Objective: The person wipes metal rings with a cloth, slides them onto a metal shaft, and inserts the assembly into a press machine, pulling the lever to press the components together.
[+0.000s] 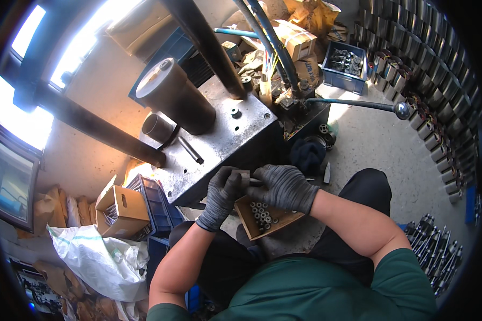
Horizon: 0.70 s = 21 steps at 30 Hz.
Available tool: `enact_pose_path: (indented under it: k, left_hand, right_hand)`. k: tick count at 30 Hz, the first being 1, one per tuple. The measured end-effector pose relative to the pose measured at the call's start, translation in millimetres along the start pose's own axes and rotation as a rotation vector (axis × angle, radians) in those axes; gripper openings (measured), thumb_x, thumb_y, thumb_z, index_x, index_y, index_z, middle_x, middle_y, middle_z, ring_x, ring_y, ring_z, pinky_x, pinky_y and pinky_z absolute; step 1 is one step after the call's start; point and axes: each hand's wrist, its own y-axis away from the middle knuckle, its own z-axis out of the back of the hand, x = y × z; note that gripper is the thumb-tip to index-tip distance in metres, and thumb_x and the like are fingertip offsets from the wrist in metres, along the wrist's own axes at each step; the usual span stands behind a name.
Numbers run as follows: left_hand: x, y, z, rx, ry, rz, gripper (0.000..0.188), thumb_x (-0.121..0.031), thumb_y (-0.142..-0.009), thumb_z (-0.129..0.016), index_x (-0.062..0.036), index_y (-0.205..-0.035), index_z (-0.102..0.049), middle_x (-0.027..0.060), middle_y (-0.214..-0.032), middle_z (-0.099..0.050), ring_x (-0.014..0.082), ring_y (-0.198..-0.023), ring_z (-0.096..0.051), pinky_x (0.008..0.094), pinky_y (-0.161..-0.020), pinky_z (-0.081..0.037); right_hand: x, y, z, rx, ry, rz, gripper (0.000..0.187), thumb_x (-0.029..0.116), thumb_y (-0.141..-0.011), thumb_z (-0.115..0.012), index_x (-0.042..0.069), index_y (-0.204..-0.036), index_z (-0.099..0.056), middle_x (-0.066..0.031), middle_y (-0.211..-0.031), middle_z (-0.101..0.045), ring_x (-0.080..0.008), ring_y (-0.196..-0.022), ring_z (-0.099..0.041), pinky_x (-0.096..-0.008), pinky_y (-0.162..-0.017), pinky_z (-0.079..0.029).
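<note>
My gloved left hand (221, 193) and my gloved right hand (288, 187) meet in front of the press bed's near edge. Between them is a small grey metal cylinder (245, 175), with what looks like a thin shaft toward the right. The left fingers wrap the cylinder's left side, while the right fingers close at its right end and hide much of it. Just below the hands, a wooden box (279, 227) holds several small round metal rings (261, 213). On the steel press bed (227, 143) lie a short metal rod (190, 150) and a small ring-shaped piece (235, 113).
A large steel cylinder (179, 99) and an open tube (157, 127) stand on the bed between thick posts. A ball-ended lever (359, 104) reaches right. Stacked metal cylinders (412, 53) line the right side; shafted metal parts (436, 254) stand lower right. Cartons (123, 211) and sacks sit left.
</note>
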Motion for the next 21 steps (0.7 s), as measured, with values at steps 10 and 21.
enact_pose_path:
  k: [10,21]
  left_hand:
    - [-2,3,-4,0.043,-0.035,0.051,0.05,-0.051,-0.094,-0.066,-0.0032,-0.107,-0.059,0.005,-0.09,-0.064,0.0119,-0.084,-0.06,0.0299,-0.076,-0.052]
    - [-5,20,-3,0.05,-0.151,-0.156,0.051,-0.048,-0.093,-0.065,0.0016,-0.103,-0.059,0.0056,-0.085,-0.065,0.0146,-0.082,-0.062,0.0317,-0.074,-0.052]
  right_hand:
    - [0,0,-4,0.032,0.012,-0.047,0.055,0.061,-0.086,-0.065,0.006,-0.082,-0.067,-0.0165,-0.082,-0.069,-0.0365,-0.078,-0.069,-0.0471,-0.072,-0.055]
    - [4,5,-2,0.093,-0.034,0.032,0.048,0.053,-0.082,-0.075,0.006,-0.084,-0.069,-0.0166,-0.082,-0.069,-0.0356,-0.076,-0.068,-0.0429,-0.069,-0.055]
